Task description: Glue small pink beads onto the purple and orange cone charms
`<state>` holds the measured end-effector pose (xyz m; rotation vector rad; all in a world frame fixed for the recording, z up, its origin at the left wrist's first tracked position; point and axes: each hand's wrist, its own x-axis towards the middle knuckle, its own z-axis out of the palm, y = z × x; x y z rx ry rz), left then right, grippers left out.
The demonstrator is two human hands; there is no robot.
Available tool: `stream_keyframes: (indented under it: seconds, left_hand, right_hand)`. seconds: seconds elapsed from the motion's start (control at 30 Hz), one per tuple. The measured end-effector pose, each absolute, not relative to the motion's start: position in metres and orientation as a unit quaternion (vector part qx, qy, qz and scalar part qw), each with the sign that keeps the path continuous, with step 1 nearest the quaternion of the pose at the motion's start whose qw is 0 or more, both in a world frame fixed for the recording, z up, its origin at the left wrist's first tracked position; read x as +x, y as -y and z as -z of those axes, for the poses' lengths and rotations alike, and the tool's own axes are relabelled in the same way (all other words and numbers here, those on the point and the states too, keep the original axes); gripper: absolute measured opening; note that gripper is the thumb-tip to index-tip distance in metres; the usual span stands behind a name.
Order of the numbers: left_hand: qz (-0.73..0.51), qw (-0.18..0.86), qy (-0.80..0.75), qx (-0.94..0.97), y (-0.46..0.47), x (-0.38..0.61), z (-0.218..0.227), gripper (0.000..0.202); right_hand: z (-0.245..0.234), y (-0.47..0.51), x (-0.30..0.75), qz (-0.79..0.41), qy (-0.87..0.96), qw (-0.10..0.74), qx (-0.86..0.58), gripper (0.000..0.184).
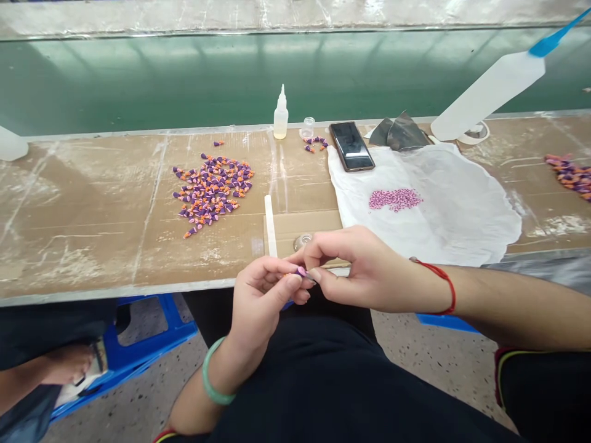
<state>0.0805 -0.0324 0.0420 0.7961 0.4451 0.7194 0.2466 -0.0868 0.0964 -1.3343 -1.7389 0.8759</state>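
Low in the middle, my left hand [259,295] pinches a small purple, pink and orange figurine [301,271] between thumb and fingers. My right hand [364,271] meets it from the other side, thumb and forefinger closed at the figurine's edge; whatever sits in that pinch is too small to name. Just beyond the fingers, a small clear glass dish [303,241] and a white flat stick [270,226] lie by a cardboard piece [318,221]. A heap of similar purple and orange figurines [215,187] lies to the left.
Beyond are a dropper bottle [280,117], a small clear cup [308,126] and a phone [352,146]. Tiny pink pieces [396,199] lie on white cloth [443,209]. A large squeeze bottle [492,95] leans at right. Another person's arm [41,372] is at lower left.
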Motion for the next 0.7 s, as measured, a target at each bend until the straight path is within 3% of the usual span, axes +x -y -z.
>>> stream_keyframes:
  seconds: [0.7]
  left_hand:
    - [-0.322, 0.808, -0.248, 0.426, 0.0273, 0.0741, -0.0398, 0.021]
  right_hand:
    - [-0.0928, 0.0857, 0.2445, -0.239, 0.743, 0.367, -0.505, 0.019]
